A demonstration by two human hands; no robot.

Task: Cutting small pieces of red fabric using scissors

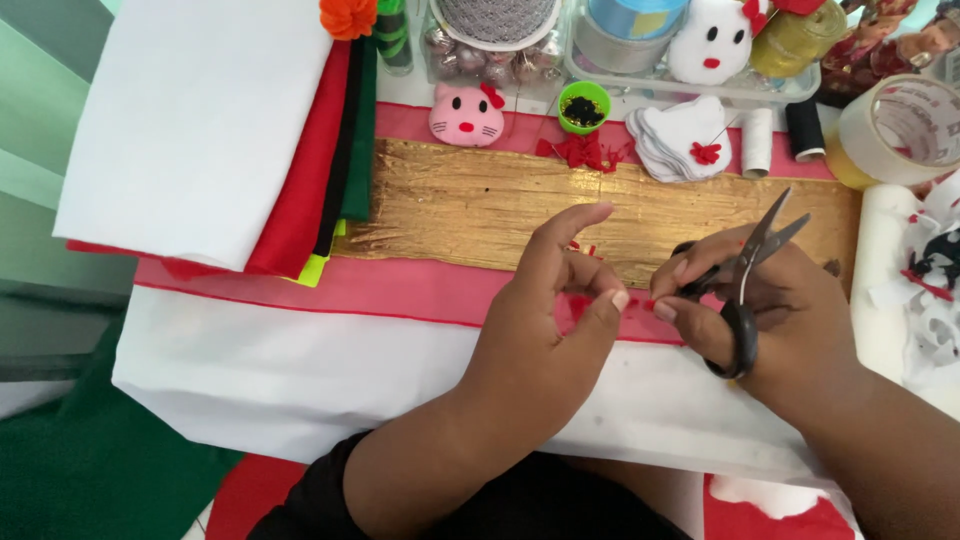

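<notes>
Hands [650, 310] pinch red felt scrap [580, 305], scissors [745, 285].

A craft corner — a home-style sewing and felt-work tabletop

Stacked felt sheets [200, 120] in white, red, black and green, thread spools [757, 142], ribbon rolls [630, 20], a tape roll [915, 125], cut white felt shapes [680, 140] and a pink felt cat face [466, 116] crowd the tabletop [300, 370] — handmade-toy supplies.

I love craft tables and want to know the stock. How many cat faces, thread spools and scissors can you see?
Cat faces: 2, pink and white
Thread spools: 2, white and black
Scissors: 1, in the right hand
Total: 5
</notes>
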